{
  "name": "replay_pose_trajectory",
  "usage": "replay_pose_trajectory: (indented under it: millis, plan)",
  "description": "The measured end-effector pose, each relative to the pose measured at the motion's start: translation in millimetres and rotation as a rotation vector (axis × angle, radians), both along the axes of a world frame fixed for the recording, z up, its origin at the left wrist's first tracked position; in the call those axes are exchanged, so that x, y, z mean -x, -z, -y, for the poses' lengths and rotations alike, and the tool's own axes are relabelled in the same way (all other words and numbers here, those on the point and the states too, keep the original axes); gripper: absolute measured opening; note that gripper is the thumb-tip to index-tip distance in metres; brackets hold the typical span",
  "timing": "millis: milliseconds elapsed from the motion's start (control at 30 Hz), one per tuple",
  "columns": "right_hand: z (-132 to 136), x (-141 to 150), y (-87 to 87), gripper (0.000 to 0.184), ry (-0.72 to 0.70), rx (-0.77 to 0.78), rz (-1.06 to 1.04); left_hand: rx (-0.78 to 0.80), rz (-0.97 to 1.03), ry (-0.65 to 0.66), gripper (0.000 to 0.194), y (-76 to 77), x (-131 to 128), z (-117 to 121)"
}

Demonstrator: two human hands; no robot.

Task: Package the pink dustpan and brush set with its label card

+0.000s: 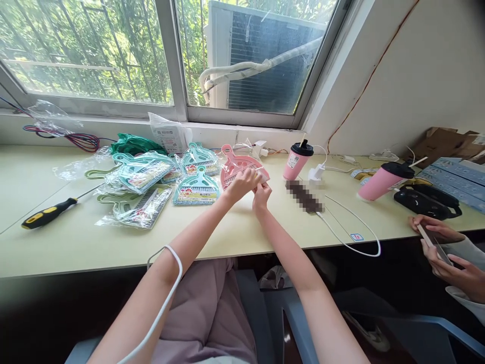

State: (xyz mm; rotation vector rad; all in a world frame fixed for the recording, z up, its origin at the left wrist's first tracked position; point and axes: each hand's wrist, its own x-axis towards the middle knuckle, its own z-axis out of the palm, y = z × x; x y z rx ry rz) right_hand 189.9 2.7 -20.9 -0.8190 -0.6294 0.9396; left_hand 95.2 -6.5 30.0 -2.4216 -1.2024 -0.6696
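Observation:
A pink mini dustpan in a clear plastic bag (238, 164) lies on the pale table (76, 237) in front of the window. My left hand (242, 183) is closed on the bag's near edge. My right hand (262, 193) pinches the same edge just to its right. A white cable runs over my left forearm.
Several teal bagged dustpan sets (197, 188) lie left of the pink one. A black-and-yellow screwdriver (49, 212) is at far left. Two pink cups (297, 160) (384, 181) and a white charging cable (352, 230) are to the right. Another person's hands (443, 247) hold a phone at the right edge.

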Motion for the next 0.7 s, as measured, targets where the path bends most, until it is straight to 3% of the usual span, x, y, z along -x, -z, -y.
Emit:
replay_pose_trajectory:
  millis: [167,333,467,567,633,700]
  plan:
    - [-5.4,-5.2,-4.2,0.023,0.001,0.023,-0.117,0.015,0.056,-0.135,0.038,0.8,16.7,-8.5]
    - [-7.9,-8.5,-3.8,0.024,-0.004,0.037,-0.172,0.076,-0.053,-0.036,0.041,6.8,14.1,-5.1]
    - [-8.6,-9.6,-2.7,0.026,-0.015,0.034,-0.139,0.123,0.003,0.0,0.037,8.9,18.1,-2.3]
    - [-10.5,-11.0,-2.0,0.023,0.001,0.057,-0.181,0.1,0.19,-0.009,0.034,12.8,31.6,-0.5]
    - [-12.5,-13.1,-1.8,0.021,0.027,0.08,-0.233,0.07,0.438,-0.055,0.037,18.9,40.0,0.2]
    - [-14.5,-15.8,-1.8,0.019,0.045,0.087,-0.275,0.135,0.762,-0.085,0.051,27.1,44.0,-0.2]
